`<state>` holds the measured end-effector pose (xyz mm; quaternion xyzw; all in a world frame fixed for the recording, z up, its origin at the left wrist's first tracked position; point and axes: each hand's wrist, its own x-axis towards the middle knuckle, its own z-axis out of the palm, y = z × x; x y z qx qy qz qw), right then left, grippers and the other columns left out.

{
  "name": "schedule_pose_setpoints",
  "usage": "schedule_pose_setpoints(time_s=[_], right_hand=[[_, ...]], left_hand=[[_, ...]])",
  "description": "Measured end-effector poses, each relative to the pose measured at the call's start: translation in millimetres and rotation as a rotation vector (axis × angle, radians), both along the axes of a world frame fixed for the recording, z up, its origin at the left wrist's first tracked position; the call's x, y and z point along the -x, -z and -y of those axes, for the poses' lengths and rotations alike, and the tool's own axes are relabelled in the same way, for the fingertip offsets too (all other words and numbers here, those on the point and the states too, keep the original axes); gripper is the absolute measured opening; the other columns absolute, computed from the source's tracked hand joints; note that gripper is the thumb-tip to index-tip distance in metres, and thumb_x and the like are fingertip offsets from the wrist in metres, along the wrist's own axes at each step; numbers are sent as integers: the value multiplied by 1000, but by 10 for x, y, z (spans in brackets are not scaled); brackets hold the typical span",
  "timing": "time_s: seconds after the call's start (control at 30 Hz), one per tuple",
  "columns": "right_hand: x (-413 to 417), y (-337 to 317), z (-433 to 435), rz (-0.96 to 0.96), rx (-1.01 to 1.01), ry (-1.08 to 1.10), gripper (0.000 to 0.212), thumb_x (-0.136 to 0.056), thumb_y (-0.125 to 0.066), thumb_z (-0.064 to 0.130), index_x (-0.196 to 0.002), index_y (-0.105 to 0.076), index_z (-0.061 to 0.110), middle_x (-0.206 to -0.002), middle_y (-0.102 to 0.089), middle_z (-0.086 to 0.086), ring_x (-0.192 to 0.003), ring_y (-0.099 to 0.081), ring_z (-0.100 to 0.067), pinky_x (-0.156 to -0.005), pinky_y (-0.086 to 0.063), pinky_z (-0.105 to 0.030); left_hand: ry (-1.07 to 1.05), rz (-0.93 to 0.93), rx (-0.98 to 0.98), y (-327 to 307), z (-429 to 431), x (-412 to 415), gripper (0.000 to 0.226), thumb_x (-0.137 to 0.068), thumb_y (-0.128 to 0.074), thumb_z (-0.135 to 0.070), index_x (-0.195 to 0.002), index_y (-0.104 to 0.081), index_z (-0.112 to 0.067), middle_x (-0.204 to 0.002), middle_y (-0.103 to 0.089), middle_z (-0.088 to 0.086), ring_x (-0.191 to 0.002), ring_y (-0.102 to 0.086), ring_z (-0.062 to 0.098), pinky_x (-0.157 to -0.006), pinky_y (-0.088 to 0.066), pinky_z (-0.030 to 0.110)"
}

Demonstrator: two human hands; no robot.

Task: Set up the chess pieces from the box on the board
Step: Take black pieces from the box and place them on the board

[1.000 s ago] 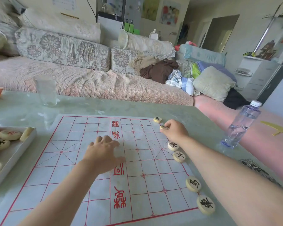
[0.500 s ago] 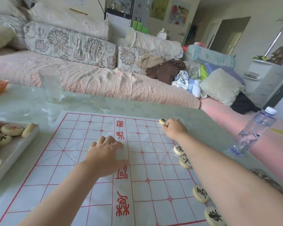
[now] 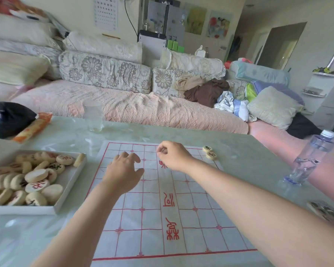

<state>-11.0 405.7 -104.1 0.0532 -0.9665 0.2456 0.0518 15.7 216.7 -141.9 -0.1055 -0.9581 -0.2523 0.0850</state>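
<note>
Right hand (image 3: pixel 174 157) leftward — board (image 3: pixel 183 218)'s far edge

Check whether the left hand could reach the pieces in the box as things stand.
Probably yes. The left hand rests open on the board, holding nothing; the uncovered box of pieces lies just to its left, with nothing between.

Daylit room: cushioned pink sofa (image 3: pixel 135 110), pale walls (image 3: pixel 79 14), open doorway (image 3: pixel 281 45)
</note>
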Motion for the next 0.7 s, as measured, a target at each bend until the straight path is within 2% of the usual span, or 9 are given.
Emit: schedule_pose_setpoints(time_s=[0.17,0.3,0.43,0.6,0.7], right_hand=[[-83,-69,851,18,17,-181,16,-95,-56,30,-106,-66,24,-96,-60,9,-91,-57,-15,-80,-47,-30],[-61,-34,1461,27,16,-267,17,-92,-59,29,-107,-67,25,-94,-58,11,-91,-57,-15,-85,-48,-31],[-45,37,1966,26,1,-347,17,-93,-58,26,-107,-66,24,-94,-59,10,-92,-57,-15,-85,-49,-32],[31,76,2451,30,-134,-394,33,-92,-54,18,-121,-63,30,-124,-64,9,-114,-58,-16,-89,-45,-26],[121,95,2640,-7,-266,-412,40,-90,-57,17,-126,-60,34,-128,-63,10,-117,-57,-17,-89,-44,-26]], left_hand=[[-126,-38,40,-118,653,-71,30,-89,-54,-37,-118,-57,-29,-116,-56,0,-113,-48,23,-95,-40,36],[-191,-34,31,-144,1130,-160,31,-89,-50,-24,-118,-59,-26,-115,-57,4,-114,-48,28,-94,-42,39],[-236,-52,58,-106,1622,-243,36,-86,-49,-21,-118,-60,-30,-122,-54,2,-118,-47,29,-98,-41,41],[-313,43,197,-26,2095,-372,42,-92,-44,-30,-134,-48,-32,-131,-47,2,-122,-37,26,-100,-38,40],[-276,25,231,14,2211,-381,47,-91,-47,-28,-137,-43,-35,-128,-48,1,-118,-38,26,-97,-39,38]])
